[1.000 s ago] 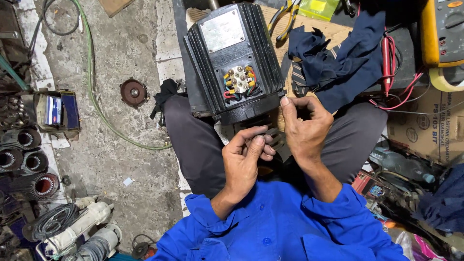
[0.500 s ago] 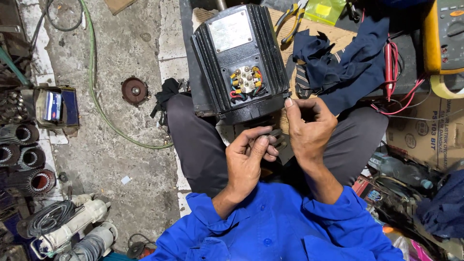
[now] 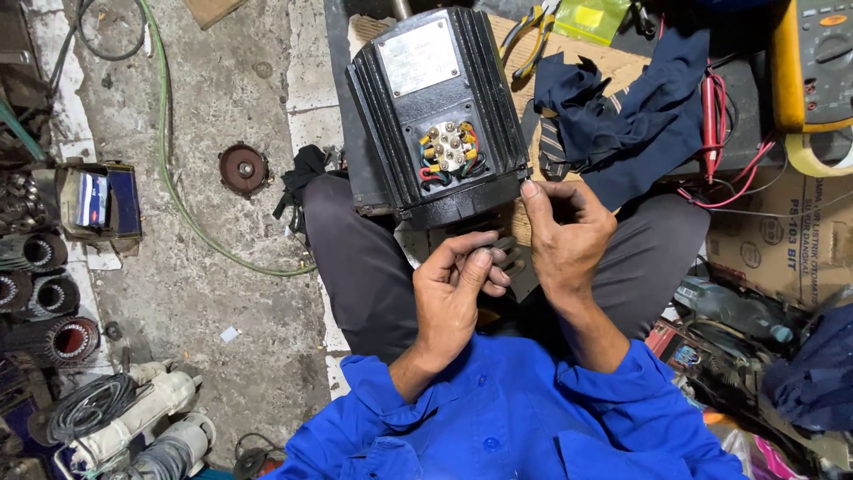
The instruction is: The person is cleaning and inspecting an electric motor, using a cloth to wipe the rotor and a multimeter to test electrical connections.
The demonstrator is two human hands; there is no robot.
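- Left hand (image 3: 455,289) is curling narrow, fingertips pinching smth small & dark just below the motor (image 3: 435,116); can't tell what the piece is.
- Right hand (image 3: 569,236) is sitting just beside the left, thumb and forefinger raised & pinched near the motor's lower right edge; can't tell if anything is actually betw. the tips.
- Motor is lying just beyond both hands, propped betw. the person's knees, open terminal block (image 3: 449,151) w/ coloured leads facing up.
- Handling, judging by looks: finned black metal body is looking heavy & stiff, probably not a one-hand lift; best grip would be both palms on the ribbed sides, not near the terminals. Studs & thin leads are looking fragile, so fingertip work only there. The small dark piece is prob. light and easy to drop into the lap.
- Edges: cooling fins are running as ridges along both flanks; the motor's bottom rim is hanging right over the fingers.
- Room: tight. Right of the hands a blue rag (image 3: 622,107), red test leads (image 3: 715,124) & yellow multimeter (image 3: 813,62) are crowding in; pliers (image 3: 524,40) are lying past the motor.
- Left of the hands, bare concrete w/ a green hose (image 3: 178,196) & a round rusty cap (image 3: 243,169) is giving the most open floor; stator windings (image 3: 53,307) are stacking further left.
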